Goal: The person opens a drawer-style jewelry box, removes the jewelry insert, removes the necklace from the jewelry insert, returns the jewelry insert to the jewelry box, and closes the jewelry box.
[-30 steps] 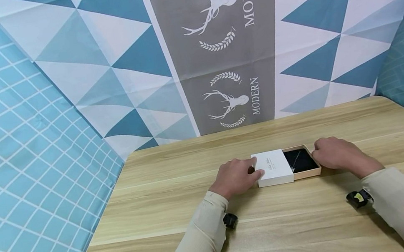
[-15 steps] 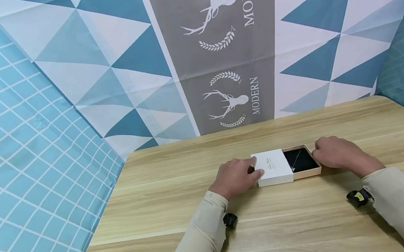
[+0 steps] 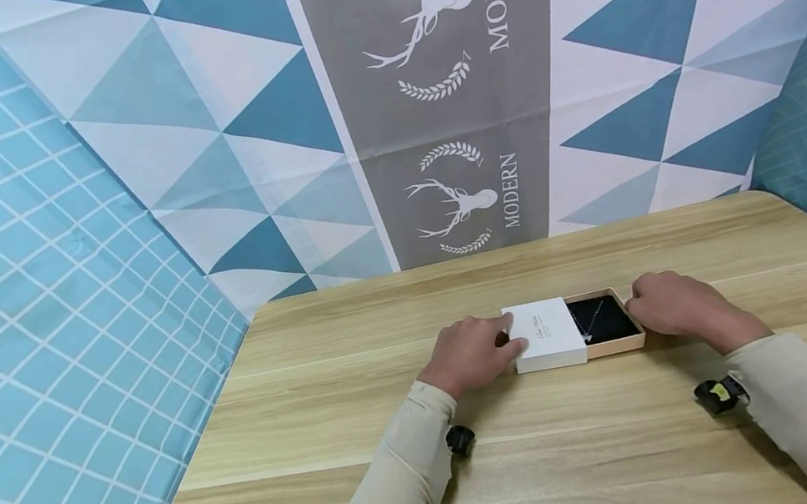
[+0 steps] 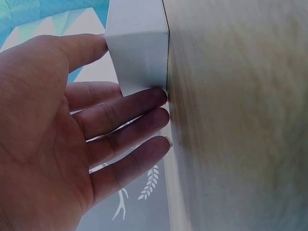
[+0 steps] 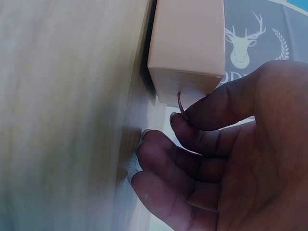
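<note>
A white box sleeve (image 3: 544,335) with small printed lettering lies on the table, and a tan drawer (image 3: 615,346) sticks out of its right side. Black padding (image 3: 612,319) fills the drawer, with a thin silver necklace (image 3: 589,338) on it. My left hand (image 3: 470,353) grips the sleeve's left end; in the left wrist view the thumb is at one edge and the fingers reach round the opposite one. Between thumb and index finger my right hand (image 3: 674,304) pinches a small ribbon pull (image 5: 181,103) on the drawer's end wall, its other fingers curled below.
The wood-grain table (image 3: 549,453) bears the box near its middle. Behind it hangs a patterned cloth (image 3: 447,112) with deer prints, and a blue checked cloth (image 3: 60,286) hangs along the left side. Each wrist carries a small black camera (image 3: 460,441).
The drawer has slid slightly to the right out of the sleeve, together with my right hand. My left hand and the sleeve have stayed in place.
</note>
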Demonstrator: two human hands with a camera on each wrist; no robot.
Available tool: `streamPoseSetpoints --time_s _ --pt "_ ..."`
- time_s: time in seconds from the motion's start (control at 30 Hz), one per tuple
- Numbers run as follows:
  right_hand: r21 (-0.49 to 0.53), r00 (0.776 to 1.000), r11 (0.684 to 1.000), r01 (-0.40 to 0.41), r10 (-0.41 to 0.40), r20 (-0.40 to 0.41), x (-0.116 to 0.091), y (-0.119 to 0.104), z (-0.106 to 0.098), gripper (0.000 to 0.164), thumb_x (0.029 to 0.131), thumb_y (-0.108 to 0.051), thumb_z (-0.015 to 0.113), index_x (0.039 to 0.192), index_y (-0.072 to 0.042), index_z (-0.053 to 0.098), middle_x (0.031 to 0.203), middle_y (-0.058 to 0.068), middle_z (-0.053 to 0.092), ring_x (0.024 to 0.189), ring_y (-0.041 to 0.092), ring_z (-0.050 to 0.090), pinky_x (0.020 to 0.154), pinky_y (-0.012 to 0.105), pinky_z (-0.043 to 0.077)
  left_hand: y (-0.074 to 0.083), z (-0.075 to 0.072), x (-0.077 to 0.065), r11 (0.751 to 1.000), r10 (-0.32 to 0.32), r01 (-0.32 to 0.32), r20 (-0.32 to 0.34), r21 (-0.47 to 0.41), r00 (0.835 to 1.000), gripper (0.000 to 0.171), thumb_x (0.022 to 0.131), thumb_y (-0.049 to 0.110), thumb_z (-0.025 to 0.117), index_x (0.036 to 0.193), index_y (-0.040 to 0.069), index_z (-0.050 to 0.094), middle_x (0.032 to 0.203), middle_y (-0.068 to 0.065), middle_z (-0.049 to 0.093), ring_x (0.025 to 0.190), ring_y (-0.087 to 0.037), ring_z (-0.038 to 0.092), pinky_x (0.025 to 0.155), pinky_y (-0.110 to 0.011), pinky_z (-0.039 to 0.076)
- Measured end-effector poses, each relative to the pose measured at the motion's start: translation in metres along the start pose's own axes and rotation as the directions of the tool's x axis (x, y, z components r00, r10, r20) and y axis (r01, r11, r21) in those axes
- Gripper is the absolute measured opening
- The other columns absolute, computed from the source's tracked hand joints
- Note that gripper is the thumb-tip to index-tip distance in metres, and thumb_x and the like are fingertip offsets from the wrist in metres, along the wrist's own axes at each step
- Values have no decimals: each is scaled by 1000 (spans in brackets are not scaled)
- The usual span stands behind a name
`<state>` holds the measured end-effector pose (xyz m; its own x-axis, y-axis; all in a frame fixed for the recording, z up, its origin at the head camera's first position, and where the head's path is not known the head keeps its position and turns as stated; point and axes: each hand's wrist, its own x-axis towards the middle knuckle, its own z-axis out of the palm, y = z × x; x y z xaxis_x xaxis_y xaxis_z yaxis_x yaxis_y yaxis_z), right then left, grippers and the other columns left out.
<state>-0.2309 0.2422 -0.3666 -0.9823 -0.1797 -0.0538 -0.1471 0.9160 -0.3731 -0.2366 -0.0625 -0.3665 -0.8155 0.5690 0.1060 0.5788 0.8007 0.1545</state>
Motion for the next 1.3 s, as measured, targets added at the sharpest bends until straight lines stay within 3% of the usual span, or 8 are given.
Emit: streamPoseSetpoints --time_s 0.43,0.77,1.0,1.13,1.3 --pt "-1 1000 1000 -4 4 5 -1 1 0 25 93 -14 44 78 -4 60 66 6 46 55 20 44 51 34 35 0 0 0 1000 -12 13 14 -5 1000 41 101 47 56 131 21 65 82 4 63 71 -10 55 63 -33 47" --pt "-2 1000 1000 4 -4 -1 -1 1 -3 26 94 -14 44 76 -5 60 65 6 46 55 20 44 52 34 35 0 1 0 1000 9 -9 2 -7 1000 26 101 46 56 100 20 62 60 4 44 63 -11 51 53 -31 40" --pt "-9 1000 1000 8 -8 5 0 3 -3 29 96 -16 45 71 -9 59 64 6 46 55 19 44 52 34 35 0 0 0 1000 5 -5 -1 -1 1000 26 101 46 56 100 21 62 62 4 48 64 -12 52 55 -31 41" --pt "-5 1000 1000 2 -2 6 0 4 -3 29 96 -16 45 73 -8 59 64 6 46 55 20 44 52 35 35 1 -1 1 1000 4 -4 2 6 1000 28 101 46 56 108 21 65 65 4 51 65 -12 53 57 -32 43" --pt "-1 1000 1000 7 -7 0 0 5 -3 28 96 -15 44 73 -7 58 64 6 45 55 20 43 52 34 35 1 0 1 1000 6 -6 5 1 1000 28 101 46 55 106 20 64 63 4 47 63 -12 51 56 -31 42"
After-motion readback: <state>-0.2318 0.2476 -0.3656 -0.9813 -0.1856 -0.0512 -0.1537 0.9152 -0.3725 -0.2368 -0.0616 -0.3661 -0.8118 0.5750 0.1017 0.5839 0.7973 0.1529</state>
